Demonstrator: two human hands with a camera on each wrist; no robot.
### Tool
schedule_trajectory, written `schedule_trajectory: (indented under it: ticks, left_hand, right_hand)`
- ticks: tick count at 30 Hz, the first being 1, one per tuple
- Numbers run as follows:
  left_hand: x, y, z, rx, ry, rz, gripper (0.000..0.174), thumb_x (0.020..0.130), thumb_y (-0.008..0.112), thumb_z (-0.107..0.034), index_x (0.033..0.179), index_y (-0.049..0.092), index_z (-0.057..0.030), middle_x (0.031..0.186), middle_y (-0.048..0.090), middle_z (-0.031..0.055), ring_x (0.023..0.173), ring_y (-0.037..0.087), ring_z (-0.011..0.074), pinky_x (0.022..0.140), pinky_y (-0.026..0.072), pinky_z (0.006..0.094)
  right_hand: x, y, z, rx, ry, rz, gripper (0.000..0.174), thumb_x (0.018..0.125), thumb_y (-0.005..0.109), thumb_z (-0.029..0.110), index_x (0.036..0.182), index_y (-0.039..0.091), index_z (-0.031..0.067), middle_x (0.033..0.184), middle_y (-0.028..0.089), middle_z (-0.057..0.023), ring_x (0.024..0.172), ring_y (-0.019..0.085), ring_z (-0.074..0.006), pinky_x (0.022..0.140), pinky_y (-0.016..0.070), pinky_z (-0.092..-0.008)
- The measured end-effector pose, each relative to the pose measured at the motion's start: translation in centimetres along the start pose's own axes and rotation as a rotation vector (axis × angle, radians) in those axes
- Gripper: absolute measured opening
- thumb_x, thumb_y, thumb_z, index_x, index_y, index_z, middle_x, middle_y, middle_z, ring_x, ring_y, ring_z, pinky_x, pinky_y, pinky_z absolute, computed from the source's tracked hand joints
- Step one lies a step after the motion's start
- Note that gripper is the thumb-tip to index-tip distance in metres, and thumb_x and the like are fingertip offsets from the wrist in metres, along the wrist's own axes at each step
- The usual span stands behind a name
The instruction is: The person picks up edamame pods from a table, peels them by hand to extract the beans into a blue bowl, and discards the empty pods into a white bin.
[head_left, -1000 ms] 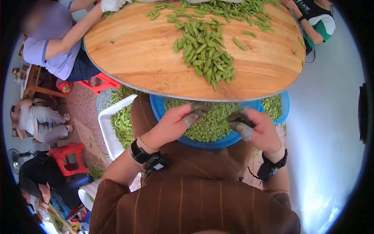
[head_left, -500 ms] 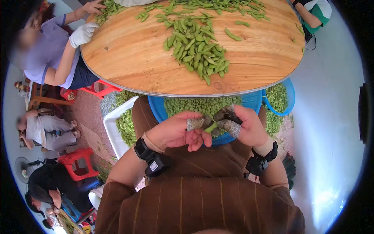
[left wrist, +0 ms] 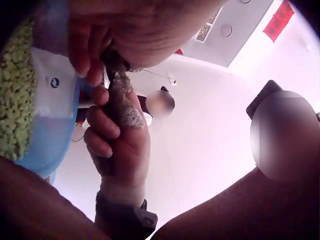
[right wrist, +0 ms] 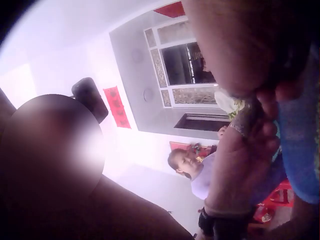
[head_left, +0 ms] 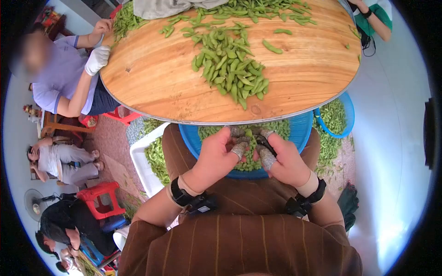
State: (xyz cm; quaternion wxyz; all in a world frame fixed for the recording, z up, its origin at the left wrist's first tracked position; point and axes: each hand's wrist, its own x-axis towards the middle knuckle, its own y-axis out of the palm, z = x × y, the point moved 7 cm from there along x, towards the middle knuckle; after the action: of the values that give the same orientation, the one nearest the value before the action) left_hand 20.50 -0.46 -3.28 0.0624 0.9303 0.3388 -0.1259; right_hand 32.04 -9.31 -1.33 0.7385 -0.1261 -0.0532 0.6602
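Observation:
Over a blue basin [head_left: 188, 138] in my lap, my left hand [head_left: 214, 154] and right hand [head_left: 287, 158] meet fingertip to fingertip. A small green edamame pod [head_left: 249, 133] shows between them, pinched by the thumb and forefinger of each hand. Grey, worn wraps cover several thumb and finger ends, and a dark covering [head_left: 268, 142] shows on the right forefinger. Shelled green beans [head_left: 276, 128] fill the basin below. In the left wrist view the right hand [left wrist: 127, 150] has its fingers curled, and the pod is hidden there.
A round wooden table [head_left: 152, 78] overhangs the basin's far side, bearing a pile of pods [head_left: 230, 64] and a grey cloth [head_left: 175, 7]. A white tub [head_left: 138, 154] of pods stands left, a blue basket [head_left: 348, 124] of pods right. A person's white-gloved hand [head_left: 97, 60] is at the table's left edge.
My hands were apart, with a pod in the right one; they came together on a pod and are now farther forward over the basin. The person at left drew the gloved hand back.

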Motion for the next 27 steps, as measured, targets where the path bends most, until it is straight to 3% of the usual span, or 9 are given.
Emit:
schedule_trajectory:
  ticks: [2, 5, 7, 15, 19, 22, 24, 25, 27]
  left_hand:
    - [0.0, -0.2, 0.5, 0.126, 0.087, -0.045, 0.017, 0.079, 0.056, 0.005, 0.095, 0.051, 0.0036, 0.081, 0.064, 0.0099, 0.071, 0.063, 0.0128, 0.061, 0.0523, 0.0279]
    - [-0.6, -0.1, -1.4, 0.339, 0.211, -0.129, 0.016, 0.074, 0.058, 0.004, 0.089, 0.052, 0.0042, 0.076, 0.062, 0.0131, 0.07, 0.063, 0.0146, 0.061, 0.0518, 0.0294]
    - [-0.7, -0.1, -2.1, 0.426, 0.252, -0.166, 0.016, 0.072, 0.058, 0.004, 0.087, 0.052, 0.004, 0.073, 0.062, 0.0147, 0.068, 0.064, 0.0161, 0.06, 0.0513, 0.0299]
    - [-0.8, 0.3, -2.8, 0.607, 0.379, -0.213, 0.018, 0.069, 0.062, 0.0, 0.084, 0.052, 0.0018, 0.073, 0.058, 0.0197, 0.068, 0.06, 0.037, 0.06, 0.0489, 0.0389]
    - [-1.0, 0.6, -3.0, 0.709, 0.418, -0.199, 0.021, 0.068, 0.063, -0.001, 0.086, 0.052, 0.0014, 0.073, 0.056, 0.021, 0.07, 0.059, 0.0397, 0.06, 0.0483, 0.0404]
    - [-1.0, 0.8, -2.9, 0.782, 0.44, -0.156, 0.019, 0.075, 0.063, -0.002, 0.091, 0.053, 0.0008, 0.077, 0.061, 0.0181, 0.066, 0.062, 0.0321, 0.059, 0.0499, 0.0369]
    - [-0.3, 0.8, -0.7, -0.006, 0.03, 0.037, 0.016, 0.083, 0.06, -0.002, 0.098, 0.054, 0.0001, 0.084, 0.065, 0.013, 0.066, 0.063, 0.0203, 0.059, 0.0518, 0.0312]
    - [-0.1, 0.3, -0.7, -0.006, 0.028, 0.038, 0.016, 0.083, 0.06, -0.002, 0.098, 0.054, 0.0001, 0.084, 0.065, 0.013, 0.066, 0.063, 0.0203, 0.059, 0.0518, 0.0312]
    - [-0.5, 1.5, 0.8, -0.692, -0.262, 0.393, 0.014, 0.087, 0.056, 0.0, 0.101, 0.055, -0.0007, 0.091, 0.065, 0.0093, 0.068, 0.062, 0.0123, 0.06, 0.0524, 0.0262]
  right_hand:
    - [0.3, 0.1, -0.4, -0.023, -0.003, -0.015, 0.024, 0.084, 0.049, 0.004, 0.107, 0.055, 0.0031, 0.073, 0.059, -0.0022, 0.052, 0.052, -0.0066, 0.044, 0.0405, -0.0218]
    - [0.3, -0.1, 0.0, -0.09, -0.222, -0.133, 0.022, 0.083, 0.05, 0.004, 0.104, 0.056, 0.0032, 0.068, 0.057, -0.0008, 0.048, 0.049, -0.006, 0.044, 0.039, -0.0218]
    - [0.2, 0.2, -0.5, 0.058, 0.031, -0.035, 0.024, 0.085, 0.05, 0.005, 0.109, 0.055, 0.0037, 0.066, 0.056, 0.0008, 0.048, 0.048, -0.0047, 0.043, 0.0371, -0.0207]
    - [0.1, 0.3, -0.6, 0.163, 0.064, -0.04, 0.02, 0.09, 0.048, 0.006, 0.109, 0.054, 0.0037, 0.071, 0.057, 0.0011, 0.049, 0.047, -0.004, 0.042, 0.036, -0.0194]
    - [0.2, 0.6, -1.7, 0.261, 0.163, -0.009, 0.019, 0.092, 0.048, 0.008, 0.109, 0.053, 0.0034, 0.075, 0.056, -0.0006, 0.048, 0.045, -0.0051, 0.041, 0.0361, -0.0193]
    - [0.0, 1.1, -2.5, 0.544, 0.294, 0.083, 0.021, 0.092, 0.047, 0.01, 0.113, 0.051, 0.0043, 0.076, 0.055, -0.0007, 0.047, 0.041, -0.0047, 0.04, 0.0336, -0.0193]
    - [-0.3, 1.0, -2.0, 0.743, 0.353, 0.113, 0.023, 0.092, 0.047, 0.01, 0.114, 0.05, 0.0046, 0.077, 0.054, -0.0007, 0.047, 0.039, -0.0042, 0.039, 0.0322, -0.0192]
    - [-0.7, 1.3, -1.7, 0.94, 0.411, 0.147, 0.024, 0.092, 0.047, 0.01, 0.116, 0.049, 0.0048, 0.078, 0.054, -0.0006, 0.047, 0.037, -0.0038, 0.039, 0.0308, -0.019]
    - [-1.3, 1.4, -1.6, 1.019, 0.446, 0.197, 0.024, 0.092, 0.047, 0.01, 0.115, 0.049, 0.0048, 0.079, 0.054, -0.0005, 0.048, 0.037, -0.0033, 0.038, 0.0299, -0.0188]
